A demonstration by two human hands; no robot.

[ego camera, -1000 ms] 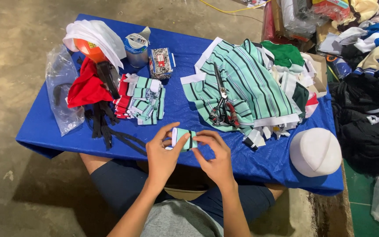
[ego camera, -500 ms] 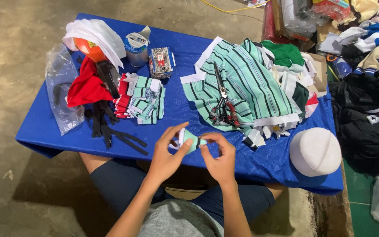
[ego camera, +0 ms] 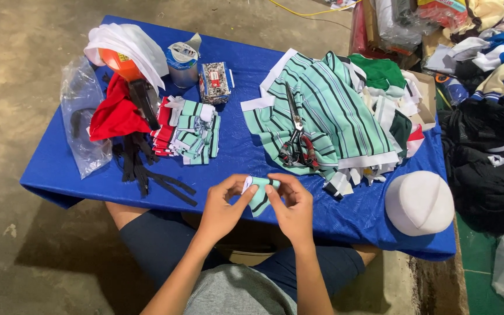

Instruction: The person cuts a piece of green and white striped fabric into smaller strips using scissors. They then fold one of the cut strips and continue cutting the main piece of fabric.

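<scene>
Left hand (ego camera: 221,205): fingers curled, grip pinching the striped fabric piece (ego camera: 259,194).
Right hand (ego camera: 291,204): thumb on top, grip holding the same piece.
Position: above the blue counter (ego camera: 240,157) edge.

Small patterned box (ego camera: 214,82) on blue table (ego camera: 240,157)

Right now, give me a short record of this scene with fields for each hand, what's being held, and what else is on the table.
left hand: pinches the left side of the small cloth piece
right hand: pinches its right side
cloth piece: mint green with dark stripes, white edge, held just above the table near its front edge
scissors: lying on the striped fabric
stack of pieces: left of centre
black strips: near the left front
white cap: at the right front corner
</scene>
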